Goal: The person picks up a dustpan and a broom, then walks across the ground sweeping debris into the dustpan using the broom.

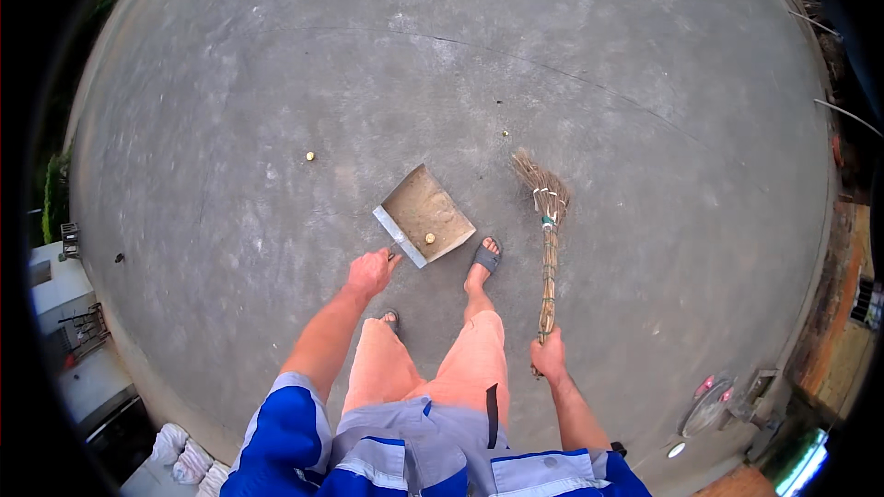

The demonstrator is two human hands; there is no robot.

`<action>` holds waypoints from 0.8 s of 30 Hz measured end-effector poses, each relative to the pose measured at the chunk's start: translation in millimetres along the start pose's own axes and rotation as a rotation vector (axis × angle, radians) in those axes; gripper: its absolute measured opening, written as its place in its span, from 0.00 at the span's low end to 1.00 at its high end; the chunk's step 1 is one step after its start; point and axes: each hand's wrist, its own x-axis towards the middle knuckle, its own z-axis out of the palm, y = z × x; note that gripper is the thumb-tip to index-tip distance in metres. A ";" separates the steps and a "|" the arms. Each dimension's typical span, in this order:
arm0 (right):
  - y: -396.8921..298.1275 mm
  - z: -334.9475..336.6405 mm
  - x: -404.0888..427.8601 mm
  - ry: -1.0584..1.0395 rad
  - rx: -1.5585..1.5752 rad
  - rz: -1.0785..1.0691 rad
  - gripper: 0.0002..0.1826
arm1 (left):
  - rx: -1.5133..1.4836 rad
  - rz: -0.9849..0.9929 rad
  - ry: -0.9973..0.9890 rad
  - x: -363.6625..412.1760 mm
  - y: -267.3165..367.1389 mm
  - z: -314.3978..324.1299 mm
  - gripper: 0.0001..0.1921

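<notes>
My left hand [371, 270] grips the short handle of a metal dustpan [442, 206], held low over the concrete floor in front of my feet. A small round yellowish object [430, 238] lies inside the pan near its back wall. My right hand [549, 353] is closed around the lower end of a twig broom [550, 255], whose bristles point away from me, to the right of the pan. Another yellowish round object [310, 157] lies on the floor left of the pan. A smaller yellowish bit [505, 133] lies just beyond the broom's bristles.
Grey concrete floor [621, 69] with a thin crack spreads around me. My sandalled foot [487, 257] stands beside the pan's right corner. White sacks [192, 462] lie at the lower left edge. A round object with pink items [708, 400] stands at the lower right.
</notes>
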 end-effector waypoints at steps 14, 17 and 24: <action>21.8 -80.1 -64.4 -0.276 -0.286 -0.105 0.35 | 0.058 0.049 0.049 95.8 107.9 4.2 0.21; 21.4 -88.9 -68.1 -0.265 -0.300 0.006 0.33 | 0.032 0.020 0.020 82.5 93.1 3.5 0.21; -1.9 -47.5 -17.9 -0.064 -0.450 -0.120 0.33 | 0.033 0.015 -0.039 73.3 111.5 14.2 0.21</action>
